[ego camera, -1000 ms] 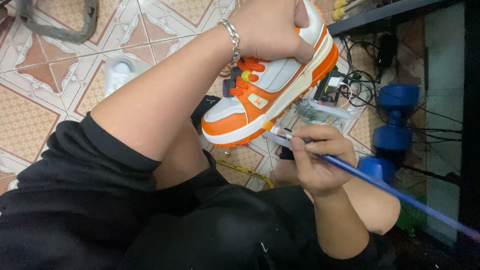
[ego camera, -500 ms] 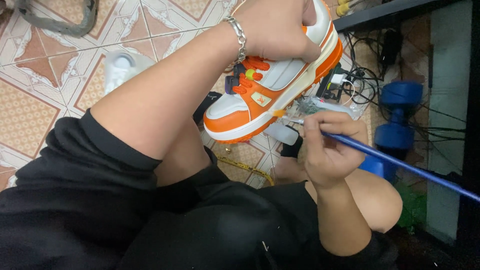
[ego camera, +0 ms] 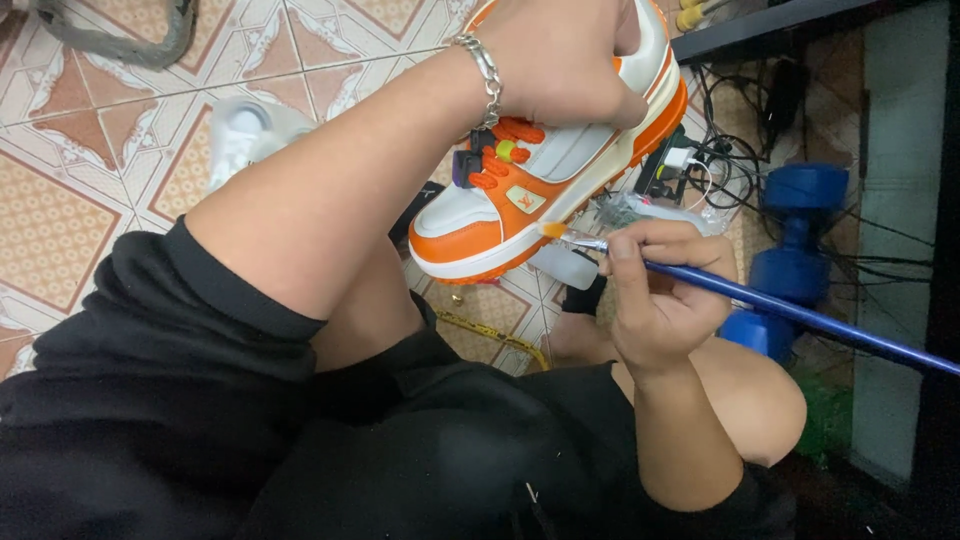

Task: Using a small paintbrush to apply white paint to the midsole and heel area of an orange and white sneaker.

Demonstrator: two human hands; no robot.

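My left hand [ego camera: 560,60] grips an orange and white sneaker [ego camera: 530,205] from above, holding it up with its toe pointing down and left. A chain bracelet sits on that wrist. My right hand [ego camera: 660,295] holds a thin paintbrush with a long blue handle [ego camera: 790,310]. Its orange-tipped bristles touch the white side of the sneaker's sole near the toe. The far end of the shoe is hidden behind my left hand.
A blue dumbbell [ego camera: 795,260] lies on the floor to the right, beside tangled cables [ego camera: 720,160]. A white shoe [ego camera: 245,135] rests on the patterned floor tiles at left. A yellow measuring tape [ego camera: 495,335] lies near my knee. A dark shelf edge runs along the top right.
The sneaker shifted slightly and my right hand moved the brush tip along the sole edge toward the toe.
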